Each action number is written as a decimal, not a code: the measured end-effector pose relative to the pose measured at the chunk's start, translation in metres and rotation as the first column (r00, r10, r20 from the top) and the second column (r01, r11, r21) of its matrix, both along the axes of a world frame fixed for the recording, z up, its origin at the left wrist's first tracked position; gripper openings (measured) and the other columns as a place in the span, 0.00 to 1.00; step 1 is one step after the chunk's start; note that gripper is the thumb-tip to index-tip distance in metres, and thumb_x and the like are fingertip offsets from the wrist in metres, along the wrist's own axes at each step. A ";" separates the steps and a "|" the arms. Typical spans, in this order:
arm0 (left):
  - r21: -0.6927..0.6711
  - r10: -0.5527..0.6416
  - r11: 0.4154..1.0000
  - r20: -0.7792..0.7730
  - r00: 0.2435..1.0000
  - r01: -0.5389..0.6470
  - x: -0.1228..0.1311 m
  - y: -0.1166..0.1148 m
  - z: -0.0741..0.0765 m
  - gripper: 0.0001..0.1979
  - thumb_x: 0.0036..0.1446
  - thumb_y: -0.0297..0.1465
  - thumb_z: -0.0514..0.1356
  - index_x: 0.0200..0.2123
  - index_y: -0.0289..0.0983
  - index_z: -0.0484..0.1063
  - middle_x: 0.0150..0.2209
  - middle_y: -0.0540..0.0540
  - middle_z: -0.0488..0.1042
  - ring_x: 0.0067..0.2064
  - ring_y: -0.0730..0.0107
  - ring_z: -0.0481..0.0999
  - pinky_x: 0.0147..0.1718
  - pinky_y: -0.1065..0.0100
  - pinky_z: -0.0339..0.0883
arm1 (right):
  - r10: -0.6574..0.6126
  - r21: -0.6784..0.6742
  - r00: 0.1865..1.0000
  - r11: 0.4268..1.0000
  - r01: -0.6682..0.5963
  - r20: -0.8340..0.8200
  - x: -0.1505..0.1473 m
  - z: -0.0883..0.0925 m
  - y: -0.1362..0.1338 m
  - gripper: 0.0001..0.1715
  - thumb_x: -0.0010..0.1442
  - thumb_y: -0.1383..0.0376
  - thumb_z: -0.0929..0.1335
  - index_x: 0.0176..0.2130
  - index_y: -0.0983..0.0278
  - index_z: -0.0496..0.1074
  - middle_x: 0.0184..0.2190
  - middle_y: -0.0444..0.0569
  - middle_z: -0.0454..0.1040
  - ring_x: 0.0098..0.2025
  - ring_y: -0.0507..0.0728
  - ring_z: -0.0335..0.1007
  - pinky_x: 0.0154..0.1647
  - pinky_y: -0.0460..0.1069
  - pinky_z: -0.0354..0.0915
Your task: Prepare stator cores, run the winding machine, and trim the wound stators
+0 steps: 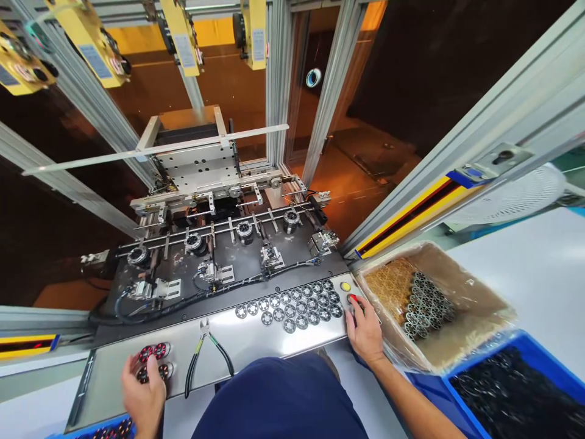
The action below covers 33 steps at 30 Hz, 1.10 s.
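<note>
My left hand point(142, 393) is at the left end of the metal tray point(256, 353), thumb and fingers curled round a small group of round wound cores point(159, 350) with red and copper-coloured windings. My palm hides part of that group. At the tray's right end, my right hand point(365, 335) holds nothing, its fingers extended and slightly apart. One of its fingertips reaches a red button point(351, 299), partly covered by the finger. A yellow button point(345, 286) sits just behind it. Several silver-and-black ring-shaped parts point(301, 306) lie in rows left of my right hand.
Cutting pliers point(205, 341) with green-black handles lie on the tray. Beyond it stands a fixture plate point(237, 256) with several round stations. On the right are a lined box point(484, 305) of ring parts and a blue bin point(503, 347) of black pieces. Yellow light-curtain bars point(402, 216) flank the frame.
</note>
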<state>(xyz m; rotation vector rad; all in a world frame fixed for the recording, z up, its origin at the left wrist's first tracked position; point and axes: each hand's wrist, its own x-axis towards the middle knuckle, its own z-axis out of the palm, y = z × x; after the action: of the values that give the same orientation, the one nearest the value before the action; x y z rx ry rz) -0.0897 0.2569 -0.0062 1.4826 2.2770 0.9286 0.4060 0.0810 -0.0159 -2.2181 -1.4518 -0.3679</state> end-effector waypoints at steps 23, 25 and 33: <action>0.050 -0.010 0.999 -0.005 1.000 0.010 0.002 -0.005 -0.005 0.27 0.60 0.41 0.54 0.59 0.34 0.63 0.55 0.34 0.72 0.58 0.54 0.72 0.59 0.55 0.64 | 0.110 0.014 0.982 0.993 -0.114 0.150 0.009 -0.012 0.002 0.31 0.65 0.63 0.59 0.64 0.75 0.59 0.53 0.72 0.69 0.48 0.76 0.71 0.42 0.66 0.70; 0.046 -0.016 0.999 0.003 1.000 0.016 0.002 -0.006 -0.004 0.27 0.60 0.41 0.54 0.59 0.34 0.63 0.56 0.34 0.72 0.58 0.53 0.72 0.59 0.54 0.63 | 0.106 0.015 0.980 0.994 -0.110 0.169 0.007 -0.008 0.003 0.31 0.65 0.63 0.58 0.63 0.76 0.60 0.52 0.73 0.69 0.48 0.76 0.71 0.41 0.66 0.70; 0.049 -0.043 0.998 -0.010 0.999 0.044 0.001 -0.005 -0.002 0.28 0.60 0.42 0.54 0.60 0.34 0.62 0.56 0.35 0.71 0.58 0.52 0.71 0.59 0.54 0.62 | 0.082 -0.018 0.985 0.997 -0.080 0.154 0.006 -0.006 0.002 0.28 0.65 0.64 0.59 0.61 0.73 0.61 0.52 0.69 0.69 0.50 0.73 0.71 0.45 0.64 0.70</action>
<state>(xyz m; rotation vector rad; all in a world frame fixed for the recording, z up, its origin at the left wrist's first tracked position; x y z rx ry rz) -0.0884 0.2518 -0.0082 1.5531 2.2338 0.9736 0.4121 0.0827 -0.0218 -2.1727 -1.6237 -0.5155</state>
